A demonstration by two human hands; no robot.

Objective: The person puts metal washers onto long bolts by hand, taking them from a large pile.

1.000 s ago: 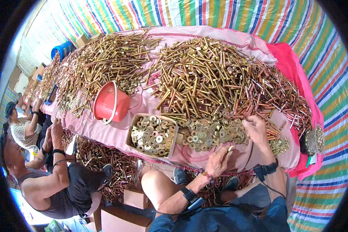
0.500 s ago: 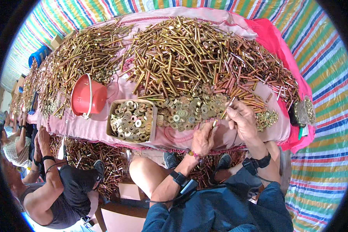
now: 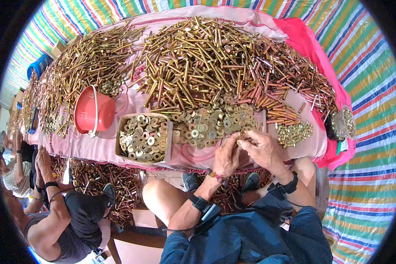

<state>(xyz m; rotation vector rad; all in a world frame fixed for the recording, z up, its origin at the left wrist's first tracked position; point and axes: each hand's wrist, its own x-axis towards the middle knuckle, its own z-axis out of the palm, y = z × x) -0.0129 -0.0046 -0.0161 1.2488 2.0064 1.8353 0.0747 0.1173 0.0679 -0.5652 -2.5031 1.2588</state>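
Observation:
My left hand (image 3: 226, 157) and my right hand (image 3: 260, 149) meet over the table's front edge, both with fingers closed. Between the fingertips shows a bit of a gold-coloured bolt (image 3: 242, 135), mostly hidden by the right fingers. What the left fingers pinch is covered. Just beyond the hands lie loose flat washers (image 3: 207, 127), and an open box (image 3: 168, 143) full of washers stands to their left. Right of my right hand is a small heap of nuts (image 3: 293, 133). Pinkish metal sleeves (image 3: 284, 115) lie behind it.
A large heap of long gold bolts (image 3: 198, 57) covers the back of the pink cloth (image 3: 185, 155). A red bucket (image 3: 102, 113) stands at left, a clear container (image 3: 345, 123) at far right. More metal pieces (image 3: 97, 180) lie below the table. At left sits a co-worker (image 3: 48, 215).
My right hand has come down and left with the bolt, meeting my left hand. The left hand has shifted slightly left. The whole view has moved a little.

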